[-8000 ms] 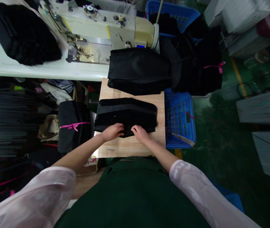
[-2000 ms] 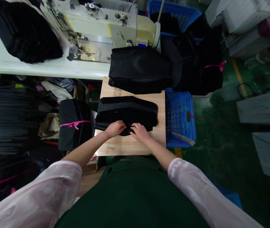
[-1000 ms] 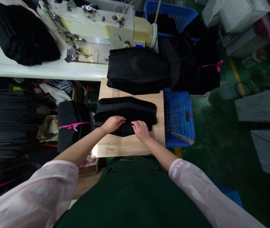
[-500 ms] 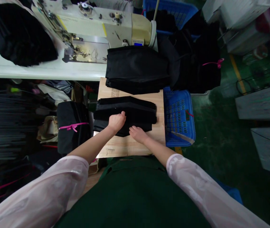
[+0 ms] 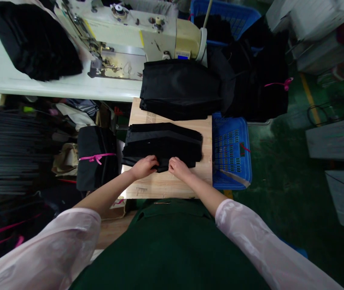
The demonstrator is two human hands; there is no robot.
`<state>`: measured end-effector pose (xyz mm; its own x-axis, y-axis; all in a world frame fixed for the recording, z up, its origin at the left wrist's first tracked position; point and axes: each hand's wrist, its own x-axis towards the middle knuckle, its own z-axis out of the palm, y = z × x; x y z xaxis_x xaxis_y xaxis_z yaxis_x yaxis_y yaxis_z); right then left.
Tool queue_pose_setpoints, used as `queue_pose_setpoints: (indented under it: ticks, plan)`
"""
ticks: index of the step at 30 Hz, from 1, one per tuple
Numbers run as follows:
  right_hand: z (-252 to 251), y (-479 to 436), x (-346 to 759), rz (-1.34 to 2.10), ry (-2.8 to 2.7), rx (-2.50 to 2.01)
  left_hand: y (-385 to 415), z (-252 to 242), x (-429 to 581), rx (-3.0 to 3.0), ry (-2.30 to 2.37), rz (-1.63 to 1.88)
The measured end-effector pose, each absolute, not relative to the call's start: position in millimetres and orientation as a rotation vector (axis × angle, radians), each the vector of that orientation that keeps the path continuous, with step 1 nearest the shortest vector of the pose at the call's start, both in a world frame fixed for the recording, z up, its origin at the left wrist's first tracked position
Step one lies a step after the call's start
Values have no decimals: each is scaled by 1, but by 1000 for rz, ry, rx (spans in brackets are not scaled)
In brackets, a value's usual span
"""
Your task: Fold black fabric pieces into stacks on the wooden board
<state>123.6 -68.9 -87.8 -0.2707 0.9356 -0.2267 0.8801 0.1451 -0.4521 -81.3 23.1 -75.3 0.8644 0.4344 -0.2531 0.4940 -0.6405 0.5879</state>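
A flat stack of black fabric pieces (image 5: 166,141) lies across a small wooden board (image 5: 162,185) in front of me. My left hand (image 5: 144,166) and my right hand (image 5: 178,167) sit side by side at the stack's near edge, fingers curled and pinching the black cloth there. A second, thicker pile of folded black fabric (image 5: 181,88) rests at the far end of the board, against the sewing table.
A cream sewing machine (image 5: 141,30) stands on the white table (image 5: 54,86), with loose black cloth (image 5: 36,40) at its left. A blue crate (image 5: 232,151) adjoins the board on the right. A black bundle tied with pink ribbon (image 5: 96,159) sits at left.
My left hand has come back from the top of the stack to its near edge. Both hands again meet at the edge, close together.
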Motion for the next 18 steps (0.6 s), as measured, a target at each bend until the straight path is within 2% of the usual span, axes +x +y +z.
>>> queue_pose_setpoints:
  ticks: [6, 11, 15, 18]
  plan:
    - [-81, -76, 126, 747, -2207, -1856, 23, -79, -73, 2372, 730, -97]
    - [-76, -88, 119, 573, -2595, -1570, 33, -81, -69, 2311, 713, -119]
    - [-80, -82, 107, 570, -2667, -1668, 34, -76, -69, 2294, 719, -145]
    - [-83, -71, 107, 705, -2463, -1831, 31, -69, -72, 2290, 703, -165]
